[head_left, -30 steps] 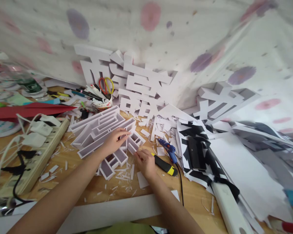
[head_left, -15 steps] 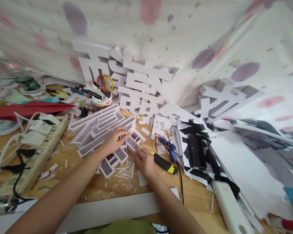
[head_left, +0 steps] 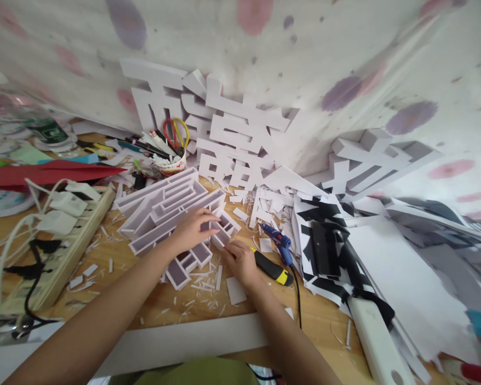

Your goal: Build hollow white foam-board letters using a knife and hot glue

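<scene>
As fingers [head_left: 234, 249] touch frame [head_left: 175, 207], scissors [head_left: 175, 133] in cup [head_left: 173, 168]

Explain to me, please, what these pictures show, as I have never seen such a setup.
There is no machine here: a person works bare-handed. Every picture comes from one camera worn on the head, looking forward and down. On the wooden table lies a white frame with thin walls, and scraps around it. The left hand reaches over the frame to one wall; the right hand is at its right side. Whether either grips it is unclear. A blue glue gun lies to the right; a cup stands behind.
</scene>
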Demonstrator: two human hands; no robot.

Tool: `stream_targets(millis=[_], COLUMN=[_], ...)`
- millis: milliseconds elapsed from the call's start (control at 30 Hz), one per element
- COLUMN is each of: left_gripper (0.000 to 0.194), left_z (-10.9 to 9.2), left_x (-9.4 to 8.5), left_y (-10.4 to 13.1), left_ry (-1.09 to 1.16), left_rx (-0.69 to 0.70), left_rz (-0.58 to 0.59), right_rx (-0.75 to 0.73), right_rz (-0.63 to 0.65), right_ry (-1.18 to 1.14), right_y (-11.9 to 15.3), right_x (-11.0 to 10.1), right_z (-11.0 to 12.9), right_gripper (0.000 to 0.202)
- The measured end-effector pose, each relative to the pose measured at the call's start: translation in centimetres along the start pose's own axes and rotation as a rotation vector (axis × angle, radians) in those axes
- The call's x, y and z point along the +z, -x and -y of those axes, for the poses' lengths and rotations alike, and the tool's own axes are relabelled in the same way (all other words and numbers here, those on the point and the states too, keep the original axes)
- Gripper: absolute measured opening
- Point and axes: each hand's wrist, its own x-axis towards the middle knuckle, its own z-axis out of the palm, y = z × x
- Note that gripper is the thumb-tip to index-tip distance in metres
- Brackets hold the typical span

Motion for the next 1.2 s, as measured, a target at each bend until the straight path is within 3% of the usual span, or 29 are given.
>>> stream_targets(millis=[500,1200], left_gripper=[0.026,0.025], left_z=[-0.14,-0.24], left_x=[-0.07,-0.05], left_y=[-0.08,-0.14], left_ry=[-0.007,-0.047], left_rx=[-0.027,-0.034], left_rz=[0.027,0.036], right_rx=[-0.041,-0.163], right_rz=[0.103,0.130], right_ry=[-0.062,0.025], right_y=[-0.83,-1.00], right_x=[-0.73,-0.95], right_z=[-0.62,-0.69], right_gripper=[0.031,0.023])
